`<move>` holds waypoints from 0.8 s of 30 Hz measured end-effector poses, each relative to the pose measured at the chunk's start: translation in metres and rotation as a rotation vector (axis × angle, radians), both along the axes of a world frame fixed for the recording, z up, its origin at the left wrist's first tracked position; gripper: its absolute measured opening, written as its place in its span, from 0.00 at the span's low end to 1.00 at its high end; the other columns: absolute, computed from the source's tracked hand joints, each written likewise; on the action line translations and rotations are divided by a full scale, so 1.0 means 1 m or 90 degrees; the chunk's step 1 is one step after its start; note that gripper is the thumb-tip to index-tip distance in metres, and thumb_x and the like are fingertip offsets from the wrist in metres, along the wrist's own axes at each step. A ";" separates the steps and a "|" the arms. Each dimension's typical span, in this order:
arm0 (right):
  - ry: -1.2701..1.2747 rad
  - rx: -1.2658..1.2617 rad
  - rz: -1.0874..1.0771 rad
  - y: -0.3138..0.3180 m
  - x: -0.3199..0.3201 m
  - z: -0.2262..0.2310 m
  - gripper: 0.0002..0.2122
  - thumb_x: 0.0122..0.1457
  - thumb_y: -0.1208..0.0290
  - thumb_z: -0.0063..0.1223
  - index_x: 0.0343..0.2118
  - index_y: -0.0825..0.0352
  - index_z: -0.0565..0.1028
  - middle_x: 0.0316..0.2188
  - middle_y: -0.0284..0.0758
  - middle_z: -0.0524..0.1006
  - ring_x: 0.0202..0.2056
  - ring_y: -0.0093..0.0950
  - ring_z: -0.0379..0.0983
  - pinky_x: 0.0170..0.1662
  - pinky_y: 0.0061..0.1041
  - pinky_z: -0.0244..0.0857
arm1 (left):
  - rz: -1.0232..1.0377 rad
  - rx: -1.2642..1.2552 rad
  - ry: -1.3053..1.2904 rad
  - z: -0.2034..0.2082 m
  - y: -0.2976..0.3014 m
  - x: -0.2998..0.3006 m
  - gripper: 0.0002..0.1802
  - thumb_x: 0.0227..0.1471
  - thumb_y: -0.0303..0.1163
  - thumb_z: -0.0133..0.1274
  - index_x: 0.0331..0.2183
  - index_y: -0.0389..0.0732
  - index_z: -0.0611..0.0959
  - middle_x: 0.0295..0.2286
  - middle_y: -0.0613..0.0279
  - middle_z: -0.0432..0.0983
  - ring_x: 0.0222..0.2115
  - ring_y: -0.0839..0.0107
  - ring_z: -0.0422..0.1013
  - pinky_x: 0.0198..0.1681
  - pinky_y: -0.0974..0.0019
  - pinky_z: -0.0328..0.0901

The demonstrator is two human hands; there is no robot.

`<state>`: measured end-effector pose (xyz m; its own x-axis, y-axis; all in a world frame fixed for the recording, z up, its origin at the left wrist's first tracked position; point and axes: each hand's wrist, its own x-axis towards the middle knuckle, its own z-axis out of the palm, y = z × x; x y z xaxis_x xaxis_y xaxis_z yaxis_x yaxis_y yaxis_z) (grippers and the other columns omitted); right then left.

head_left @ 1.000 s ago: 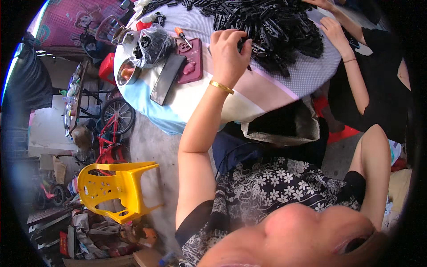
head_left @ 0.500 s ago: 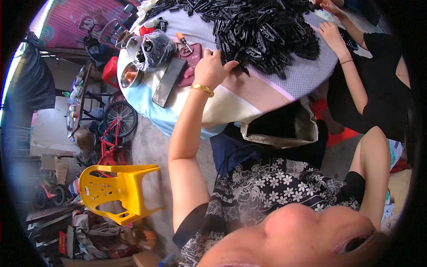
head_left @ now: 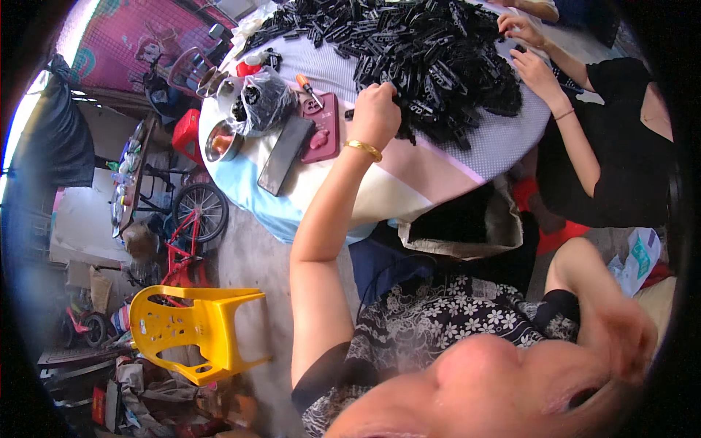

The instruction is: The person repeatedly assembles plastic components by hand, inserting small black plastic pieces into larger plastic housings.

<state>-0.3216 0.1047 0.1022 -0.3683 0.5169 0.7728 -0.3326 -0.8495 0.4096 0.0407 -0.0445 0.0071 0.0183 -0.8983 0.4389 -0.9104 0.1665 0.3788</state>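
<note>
My left hand (head_left: pixel 376 117), with a gold bracelet (head_left: pixel 364 150) at the wrist, is over the table at the left edge of a large heap of black plastic parts (head_left: pixel 438 73). Its fingers are curled in; what they hold, if anything, is hidden. To its left lie a maroon flat case (head_left: pixel 328 146), an orange-handled screwdriver (head_left: pixel 303 83) and a dark rectangular slab (head_left: pixel 285 157). My right hand (head_left: pixel 629 337) is raised at the lower right, close to the head and away from the table; motion smears its fingers.
A clear plastic bag (head_left: pixel 269 102) and a metal bowl (head_left: pixel 223 141) stand at the left of the round cloth-covered table (head_left: pixel 409 171). A co-worker's hands (head_left: pixel 537 73) are at the heap's right. An open sack (head_left: pixel 467 248) hangs below the near edge. A yellow chair (head_left: pixel 219 328) is at left.
My left hand has moved right, from above the maroon case to the heap's edge, and its fingers have curled in. My right hand has come into view at the lower right.
</note>
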 end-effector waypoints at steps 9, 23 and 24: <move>0.541 0.681 0.129 -0.126 0.083 -0.100 0.08 0.46 0.80 0.58 0.30 0.69 0.71 0.32 0.41 0.74 0.29 0.30 0.73 0.31 0.23 0.66 | 0.000 0.142 0.030 -0.004 0.013 0.055 0.15 0.38 0.23 0.46 0.34 0.38 0.75 0.35 0.47 0.72 0.39 0.51 0.67 0.43 0.57 0.62; 0.625 0.848 -0.121 -0.200 0.127 -0.130 0.12 0.50 0.66 0.55 0.35 0.66 0.75 0.30 0.38 0.74 0.34 0.37 0.72 0.36 0.31 0.66 | 0.021 -0.044 0.116 0.010 0.018 0.048 0.24 0.36 0.22 0.53 0.41 0.36 0.71 0.26 0.50 0.74 0.28 0.56 0.72 0.33 0.62 0.66; 0.623 0.853 -0.124 -0.201 0.127 -0.132 0.12 0.50 0.66 0.55 0.35 0.66 0.75 0.30 0.38 0.74 0.34 0.37 0.72 0.36 0.31 0.66 | -0.001 -0.062 0.224 0.016 0.017 0.044 0.25 0.39 0.21 0.52 0.44 0.33 0.68 0.27 0.52 0.73 0.27 0.61 0.72 0.32 0.64 0.68</move>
<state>-0.1943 -0.0959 -0.0298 0.4747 -0.6782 0.5610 -0.5421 -0.7274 -0.4206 0.0849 -0.0278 0.0229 0.1817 -0.8531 0.4891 -0.7268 0.2185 0.6512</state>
